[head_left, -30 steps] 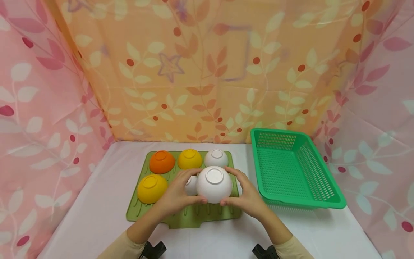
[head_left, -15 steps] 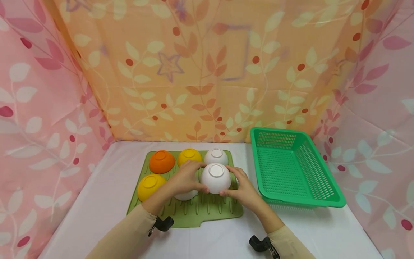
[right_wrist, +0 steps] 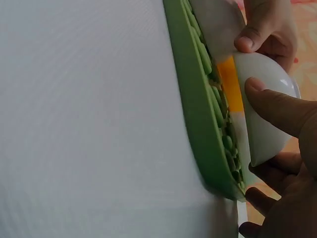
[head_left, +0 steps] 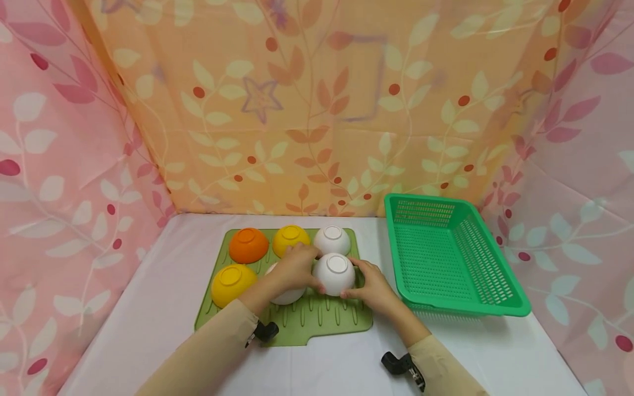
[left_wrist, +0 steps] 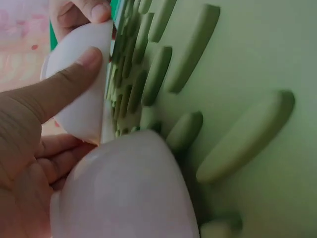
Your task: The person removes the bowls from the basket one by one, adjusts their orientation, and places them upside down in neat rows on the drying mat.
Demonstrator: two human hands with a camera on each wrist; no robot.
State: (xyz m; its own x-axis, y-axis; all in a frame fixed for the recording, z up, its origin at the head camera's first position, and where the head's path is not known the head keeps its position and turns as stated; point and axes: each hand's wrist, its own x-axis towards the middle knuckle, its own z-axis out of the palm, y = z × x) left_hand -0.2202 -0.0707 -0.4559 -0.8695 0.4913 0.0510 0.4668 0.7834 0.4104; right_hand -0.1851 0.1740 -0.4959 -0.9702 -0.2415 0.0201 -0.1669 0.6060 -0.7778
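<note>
Both hands hold one upside-down white bowl (head_left: 334, 278) low over the right front part of the green drying mat (head_left: 329, 319). My left hand (head_left: 299, 267) grips its left side, the thumb (left_wrist: 74, 79) lying along the outer wall. On the opposite side my right hand (head_left: 373, 286) holds it, thumb near the rim in the right wrist view. Another white bowl (head_left: 287, 297) sits upside down beneath my left wrist, partly hidden by it. Behind the held bowl stands a third white bowl (head_left: 332, 240), also base up.
An orange bowl (head_left: 249, 246) and a yellow bowl (head_left: 290, 237) sit inverted in the mat's back row. Another yellow bowl (head_left: 231, 283) is at front left. A green plastic basket (head_left: 388, 236) stands right of the mat, near the right hand. Patterned curtains enclose the white table.
The held white bowl has moved away from the body and slightly right, down toward the mat. Both hands travel with it, and the left forearm now crosses over the neighbouring white bowl.
</note>
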